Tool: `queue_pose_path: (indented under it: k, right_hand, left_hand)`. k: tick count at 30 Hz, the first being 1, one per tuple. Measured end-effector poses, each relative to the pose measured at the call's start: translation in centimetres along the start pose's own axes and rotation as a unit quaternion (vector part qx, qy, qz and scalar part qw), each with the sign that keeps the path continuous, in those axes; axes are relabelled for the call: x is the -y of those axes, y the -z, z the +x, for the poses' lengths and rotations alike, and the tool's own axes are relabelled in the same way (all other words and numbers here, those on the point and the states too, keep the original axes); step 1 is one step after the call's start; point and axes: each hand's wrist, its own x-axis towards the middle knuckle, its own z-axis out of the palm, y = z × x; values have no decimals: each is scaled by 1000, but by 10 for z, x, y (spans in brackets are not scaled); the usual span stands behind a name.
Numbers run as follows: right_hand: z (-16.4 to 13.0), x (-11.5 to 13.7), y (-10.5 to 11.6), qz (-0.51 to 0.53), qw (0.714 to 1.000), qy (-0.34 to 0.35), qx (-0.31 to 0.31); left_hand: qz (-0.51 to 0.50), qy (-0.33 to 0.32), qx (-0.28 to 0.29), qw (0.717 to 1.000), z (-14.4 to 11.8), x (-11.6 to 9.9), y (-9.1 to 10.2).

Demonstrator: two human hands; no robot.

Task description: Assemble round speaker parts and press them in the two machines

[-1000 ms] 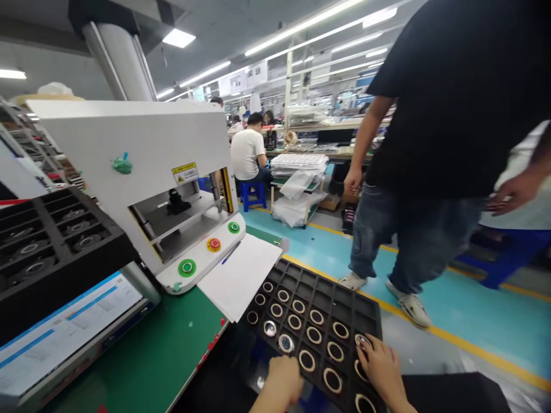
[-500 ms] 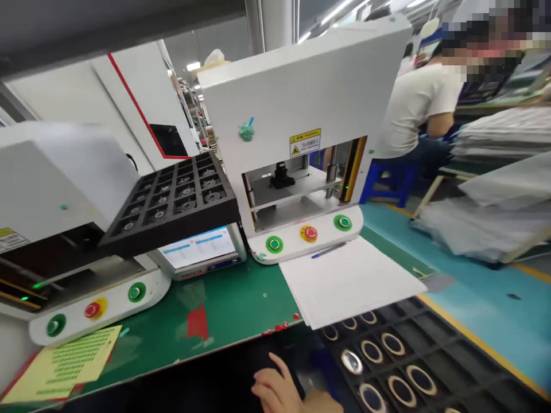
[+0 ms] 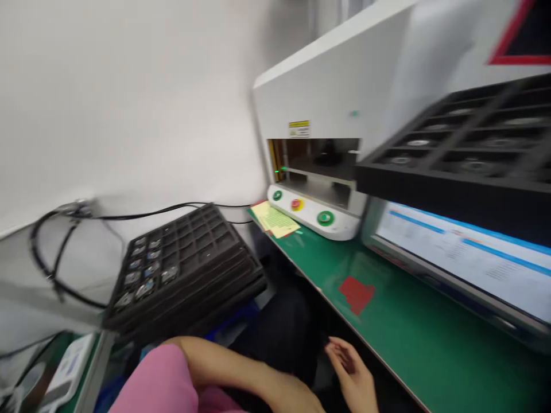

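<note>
My left forearm, in a pink sleeve, reaches across the bottom of the view. Only the wrist and part of the back of my left hand [image 3: 297, 394] show; the frame's lower edge cuts off its fingers. To the right of it, my right hand [image 3: 350, 370] is held low beside the green table's edge, fingers curled together. A small dark spot shows at its fingertips, too blurred to name. Left of my hands is a stack of black compartment trays [image 3: 202, 246]; the top one holds several round metal parts [image 3: 150, 269] in its left cells.
A white press machine [image 3: 318, 97] with green and red buttons stands on the green table [image 3: 387, 298]. A screen [image 3: 465, 246] sits beneath another black tray [image 3: 451, 189] at right. Yellow sheets [image 3: 275, 219] lie by the press. Black cables [image 3: 172, 209] run along the wall.
My view has swung left, away from the second press, the papers and the tray of rings. The stacked trays and my left forearm have come into view.
</note>
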Motion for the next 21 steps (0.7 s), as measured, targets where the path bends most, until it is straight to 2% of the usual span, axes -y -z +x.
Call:
queue_pose_path:
  k: [1,2,4,5,7,8,10,12,15,18,21]
  right_hand:
    - [0,-5,0,6,1000,-19,11]
    - [-1,-8,1,8,999,-43,17]
    - [-5,-10,3,6,994,-108,13]
    - [-7,-10,5,5,990,-143,8]
    - [-10,-10,6,5,980,-199,-2]
    - [-11,-10,6,5,978,-210,-5]
    - [-11,-11,5,7,977,-214,-9]
    - [-11,-12,4,9,978,-209,-10]
    - [-11,-13,3,9,979,-202,-2]
    - [-10,-10,4,5,980,-197,3]
    - [-10,-8,4,4,981,-192,9]
  left_hand:
    - [-10,11,-32,999,-27,4,13]
    - [-6,17,-108,994,-56,8,28]
    - [-16,67,-245,967,-117,17,58]
    - [-16,106,-313,944,-148,23,73]
    - [-8,210,-447,870,-204,42,97]
    - [-3,262,-493,829,-227,53,105]
    - [0,350,-541,765,-263,77,116]
    - [-8,410,-546,730,-283,98,121]
    - [-37,464,-534,706,-286,116,122]
    - [-71,476,-542,689,-275,118,122]
    - [-101,457,-567,678,-266,112,124]
